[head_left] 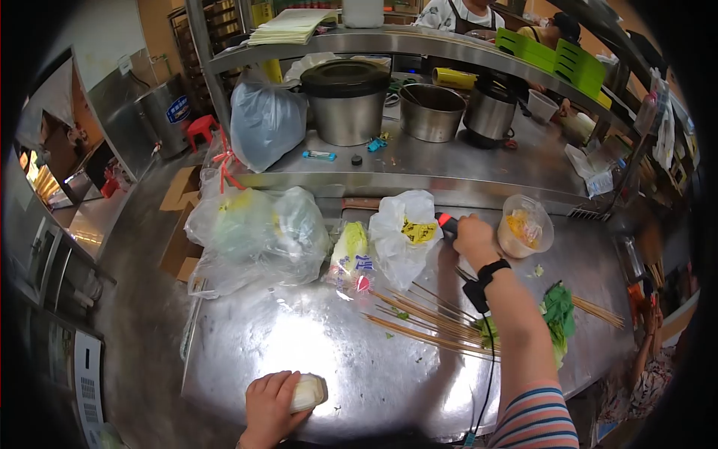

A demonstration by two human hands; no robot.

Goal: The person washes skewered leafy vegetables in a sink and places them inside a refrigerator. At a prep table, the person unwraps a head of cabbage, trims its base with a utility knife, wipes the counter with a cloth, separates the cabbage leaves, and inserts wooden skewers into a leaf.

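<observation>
My left hand [271, 410] is closed around a pale, cut piece of napa cabbage [308, 392] lying on the steel table near its front edge. Farther back, my right hand [476, 241] grips a red-and-black handle [447, 222]; the kind of tool does not show. Just left of that handle sits a white plastic bag [404, 254] with a yellow label. A wrapped napa cabbage [350, 251] lies left of the bag. To the right of my right hand stands a clear tub [544, 233] with orange-yellow contents. Bamboo skewers [419, 322] lie below my forearm.
Large plastic bags [258, 239] fill the table's back left. Green leaves [558, 310] lie beside my right forearm. On the raised shelf behind stand a lidded pot [348, 112], an open pot [431, 120] and a cooker [490, 112]. Other people [467, 15] are beyond it.
</observation>
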